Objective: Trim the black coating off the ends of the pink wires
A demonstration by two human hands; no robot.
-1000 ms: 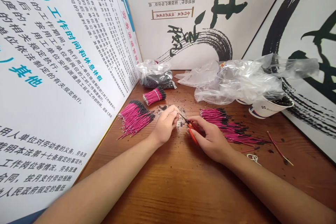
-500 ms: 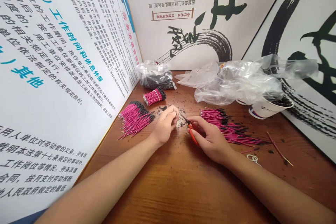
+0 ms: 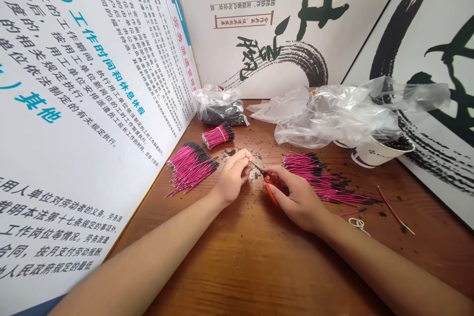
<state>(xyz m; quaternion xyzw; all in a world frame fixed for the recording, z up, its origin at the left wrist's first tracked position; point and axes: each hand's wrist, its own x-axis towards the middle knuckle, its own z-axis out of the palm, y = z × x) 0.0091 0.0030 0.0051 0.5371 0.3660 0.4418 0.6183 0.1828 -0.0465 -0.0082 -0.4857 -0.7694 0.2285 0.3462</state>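
Wooden tabletop [image 3: 222, 266]. Rear: bag of black pieces [image 3: 222, 114]; crumpled clear plastic bags [image 3: 333, 113], partly covering paper cup [image 3: 381, 154]. Magenta wires with black ends in a loose left pile [image 3: 190, 168] and a right pile [image 3: 322, 175], the latter partly hidden by the right hand [image 3: 296, 195]. Right hand grasps orange-handled snips [image 3: 272, 194], slim dark blades reaching the left fingertips; blade gap unclear. Left hand [image 3: 233, 175]: fingers curled, thumb pressed in; contents cannot be made out. Dark crumbs [image 3: 231, 152] near it.
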